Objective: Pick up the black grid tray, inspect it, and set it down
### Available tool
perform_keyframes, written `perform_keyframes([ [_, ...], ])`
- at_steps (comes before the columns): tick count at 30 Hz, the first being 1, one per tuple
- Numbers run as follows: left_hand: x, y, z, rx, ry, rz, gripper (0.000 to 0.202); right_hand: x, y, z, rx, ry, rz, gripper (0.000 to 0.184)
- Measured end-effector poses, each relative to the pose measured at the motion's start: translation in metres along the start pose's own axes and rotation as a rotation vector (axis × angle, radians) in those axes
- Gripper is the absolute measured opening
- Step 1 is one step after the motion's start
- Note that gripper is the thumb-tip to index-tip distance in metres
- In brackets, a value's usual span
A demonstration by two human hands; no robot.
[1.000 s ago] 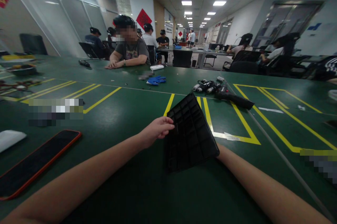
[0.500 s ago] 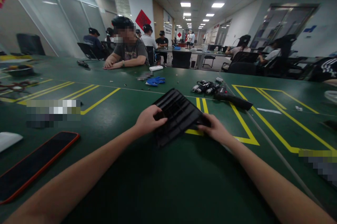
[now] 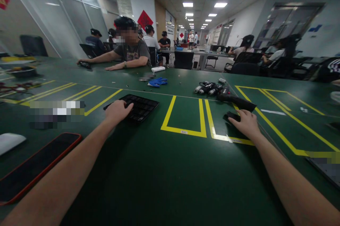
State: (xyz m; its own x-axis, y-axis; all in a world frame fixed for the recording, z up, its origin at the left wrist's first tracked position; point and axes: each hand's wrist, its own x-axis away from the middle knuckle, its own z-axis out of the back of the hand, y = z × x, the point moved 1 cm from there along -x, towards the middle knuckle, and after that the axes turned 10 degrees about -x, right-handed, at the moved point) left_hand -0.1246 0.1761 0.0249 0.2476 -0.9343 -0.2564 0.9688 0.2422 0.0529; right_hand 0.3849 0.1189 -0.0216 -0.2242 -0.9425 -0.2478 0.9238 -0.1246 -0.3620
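Note:
A flat black ribbed plastic panel (image 3: 142, 107) lies at or just above the green tabletop, left of centre. My left hand (image 3: 118, 112) grips its left side, the thumb over the top; the other fingertips are partly hidden. Well to the right, my right hand (image 3: 246, 123) is closed on a small black piece (image 3: 231, 115), low over a yellow-taped rectangle. I cannot make out what kind of part it is. Just behind that hand lies a black tool with a long handle (image 3: 239, 102), like an electric screwdriver.
Yellow tape (image 3: 183, 132) marks rectangles on the green table (image 3: 170, 180). Black cables with silver connectors (image 3: 209, 88) and a blue glove (image 3: 158, 82) lie farther back. An orange-edged phone (image 3: 39, 166) is at left. Across the table, a person (image 3: 132, 51) reaches toward a dark object.
My hands have moved apart. The panel went left and down with my left hand; my right hand left it, moving right with a small black piece. The person opposite stretched out an arm.

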Motion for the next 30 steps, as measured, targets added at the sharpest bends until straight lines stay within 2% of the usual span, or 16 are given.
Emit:
perform_keyframes([
  [2, 0.003, 0.009, 0.001, 0.184, 0.136, 0.018, 0.04, 0.003, -0.015, 0.0, -0.019, 0.085, 0.057, 0.058],
  [3, 0.007, 0.018, 0.0, 0.282, 0.161, 0.022, 0.042, 0.006, -0.026, -0.001, -0.048, 0.122, 0.104, 0.056],
  [5, 0.025, 0.042, -0.007, 0.45, 0.104, -0.043, 0.047, 0.017, -0.053, -0.006, -0.128, 0.128, 0.219, 0.053],
  [6, 0.038, 0.058, -0.012, 0.547, 0.041, -0.129, 0.048, 0.024, -0.067, -0.009, -0.167, 0.082, 0.276, 0.054],
  [7, 0.051, 0.074, -0.017, 0.602, -0.018, -0.277, 0.048, 0.033, -0.081, -0.013, -0.197, 0.013, 0.331, 0.055],
  [10, 0.089, 0.117, -0.029, 0.522, -0.068, -0.702, 0.05, 0.06, -0.115, -0.026, -0.257, -0.199, 0.484, 0.055],
  [12, 0.102, 0.135, -0.033, 0.399, -0.122, -0.867, 0.054, 0.073, -0.127, -0.034, -0.261, -0.304, 0.543, 0.053],
  [14, 0.105, 0.143, -0.032, 0.307, -0.175, -0.92, 0.051, 0.079, -0.13, -0.038, -0.258, -0.355, 0.568, 0.051],
  [17, 0.106, 0.142, -0.021, 0.272, -0.132, -0.909, 0.043, 0.068, -0.121, -0.034, -0.28, -0.306, 0.59, 0.047],
  [19, 0.118, 0.138, -0.009, 0.281, -0.076, -0.954, 0.044, 0.053, -0.104, -0.024, -0.243, -0.173, 0.554, 0.046],
  [21, 0.141, 0.135, 0.002, 0.288, -0.101, -1.104, 0.043, 0.036, -0.078, -0.012, -0.123, 0.006, 0.44, 0.047],
  [23, 0.168, 0.134, 0.012, 0.294, -0.184, -1.293, 0.038, 0.024, -0.048, -0.003, 0.039, 0.129, 0.283, 0.051],
  [25, 0.189, 0.135, 0.019, 0.299, -0.24, -1.409, 0.035, 0.016, -0.022, 0.0, 0.16, 0.111, 0.13, 0.057],
  [26, 0.193, 0.136, 0.021, 0.298, -0.246, -1.419, 0.034, 0.014, -0.011, -0.001, 0.185, 0.063, 0.073, 0.059],
  [28, 0.191, 0.139, 0.022, 0.274, -0.209, -1.35, 0.032, 0.01, 0.002, -0.004, 0.181, -0.037, 0.01, 0.058],
  [30, 0.174, 0.14, 0.02, 0.212, -0.126, -1.201, 0.028, 0.008, 0.006, -0.008, 0.158, -0.072, -0.006, 0.055],
])
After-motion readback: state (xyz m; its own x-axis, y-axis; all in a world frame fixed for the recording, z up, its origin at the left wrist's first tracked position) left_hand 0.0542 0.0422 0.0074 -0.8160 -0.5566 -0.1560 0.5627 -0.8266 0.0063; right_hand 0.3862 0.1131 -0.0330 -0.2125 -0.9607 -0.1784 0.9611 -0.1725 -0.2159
